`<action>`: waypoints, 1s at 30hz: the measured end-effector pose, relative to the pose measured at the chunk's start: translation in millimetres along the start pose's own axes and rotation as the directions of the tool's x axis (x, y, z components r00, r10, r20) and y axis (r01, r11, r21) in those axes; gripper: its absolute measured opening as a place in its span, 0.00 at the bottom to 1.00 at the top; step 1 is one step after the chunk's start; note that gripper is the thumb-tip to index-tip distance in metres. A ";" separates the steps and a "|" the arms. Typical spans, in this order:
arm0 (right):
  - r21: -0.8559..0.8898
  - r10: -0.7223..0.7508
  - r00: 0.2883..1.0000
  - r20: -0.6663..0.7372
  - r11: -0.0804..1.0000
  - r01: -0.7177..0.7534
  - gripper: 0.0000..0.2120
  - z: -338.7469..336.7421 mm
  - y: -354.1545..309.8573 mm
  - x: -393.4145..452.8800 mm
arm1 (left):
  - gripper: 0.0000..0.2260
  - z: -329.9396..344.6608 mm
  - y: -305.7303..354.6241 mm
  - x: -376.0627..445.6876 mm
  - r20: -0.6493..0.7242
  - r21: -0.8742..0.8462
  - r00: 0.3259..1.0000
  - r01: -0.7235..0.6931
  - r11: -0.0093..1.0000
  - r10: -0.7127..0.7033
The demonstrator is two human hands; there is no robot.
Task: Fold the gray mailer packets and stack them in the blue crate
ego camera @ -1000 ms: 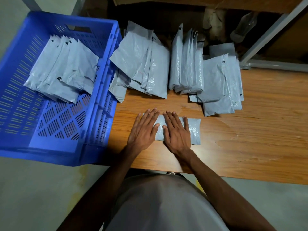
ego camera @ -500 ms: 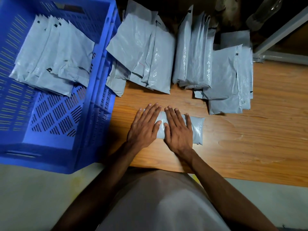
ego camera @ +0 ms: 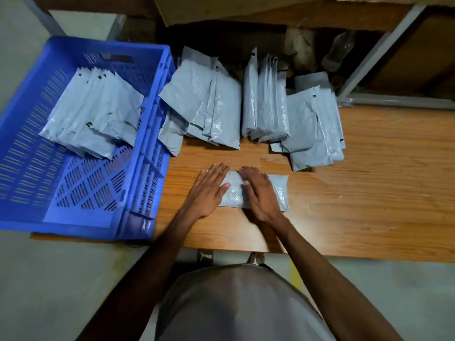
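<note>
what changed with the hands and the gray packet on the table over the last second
Little: both hands stay flat on the folded gray plastic mailer packet on the wooden table. The left hand and right hand have drawn slightly apart, baring more packet between them. Nothing was gripped or released. The blue plastic crate, its stacked packets and the unfolded piles are unmoved; only the camera shifted.

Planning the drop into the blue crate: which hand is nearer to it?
Left. The left hand lies flat on the folded packet's crate-side end, close to the blue crate; the right hand presses the packet farther away.
</note>
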State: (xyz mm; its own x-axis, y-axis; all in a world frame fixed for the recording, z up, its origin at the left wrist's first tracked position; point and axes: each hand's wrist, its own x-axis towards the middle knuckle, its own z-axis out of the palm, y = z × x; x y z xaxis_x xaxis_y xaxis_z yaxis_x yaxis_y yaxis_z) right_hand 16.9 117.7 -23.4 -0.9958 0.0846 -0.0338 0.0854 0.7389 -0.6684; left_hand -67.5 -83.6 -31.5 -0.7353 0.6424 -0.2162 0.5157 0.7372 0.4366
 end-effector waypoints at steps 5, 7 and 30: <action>-0.312 0.123 0.991 0.061 0.945 -0.099 0.31 -40.2 23.6 -10.7 | 0.25 -15.2 13.1 2.9 0.027 0.031 0.999 0.034 0.999 -0.035; -0.317 0.194 0.977 0.088 0.935 -0.157 0.29 -50.0 28.0 -11.5 | 0.23 -22.3 20.7 7.7 0.010 0.034 0.999 0.039 0.999 -0.040; -0.171 -0.021 0.984 -0.178 0.985 -0.010 0.15 -44.3 18.3 -78.5 | 0.19 -0.7 36.5 -48.1 -0.280 -0.038 0.955 -0.110 0.993 0.095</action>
State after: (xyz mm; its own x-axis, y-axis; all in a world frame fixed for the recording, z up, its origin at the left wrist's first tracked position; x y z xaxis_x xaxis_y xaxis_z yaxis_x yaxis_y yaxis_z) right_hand 98.1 154.2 0.0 -0.9759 0.1866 0.1128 0.0994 0.8413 -0.5313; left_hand -13.6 -87.8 -4.6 -0.7765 0.6250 0.0799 0.5765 0.6535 0.4905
